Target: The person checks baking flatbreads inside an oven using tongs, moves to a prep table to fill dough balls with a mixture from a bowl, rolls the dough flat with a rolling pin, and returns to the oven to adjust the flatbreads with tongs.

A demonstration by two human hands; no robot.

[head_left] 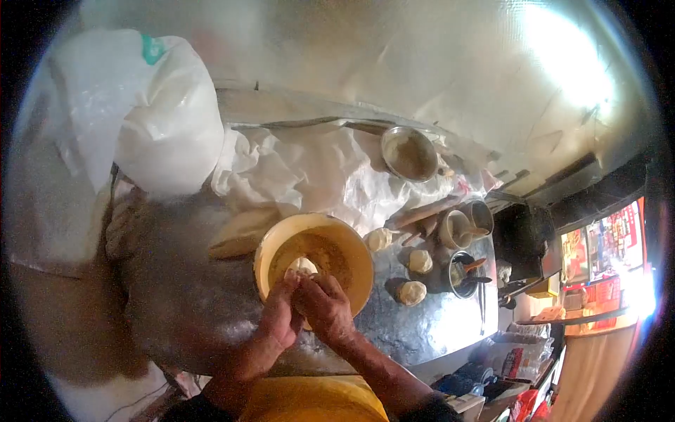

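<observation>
1. Grey work surface (190, 281): the broad, dusty plane before me, glossy with reflected light toward the right.
2. White bag (172, 112): bulging, at the far left, with a green mark near its top.
3. White plastic sheet (302, 162): crumpled, lying beyond the bowl.
4. Yellow bowl (362, 260): wide-rimmed, directly under my hands; a brownish, grainy material coats its interior.
5. Pale elongated mass (242, 232): just beside the bowl's left rim.
6. Metal bowl (409, 153): round and shallow, on the sheet's far right portion, pale matter inside.
7. My left hand (281, 309) and right hand (327, 306): pressed together above the bowl, fingers bent and closed on a single piece of dough. The fingertips partly hide one another.
8. Rolling pin (432, 209): lying obliquely between the metal bowl and the dough balls.
9. Two cups (455, 228): side by side near the pin's right end, a utensil in the nearer one.
10. Dark-rimmed container (463, 281): nearer me than the cups, with handles projecting rightward.
11. Three dough balls (420, 262): rounded, set apart right of the yellow bowl.
12. Piece of dough (304, 265): white, its top protruding beyond my fingers, over the bowl's interior.
</observation>
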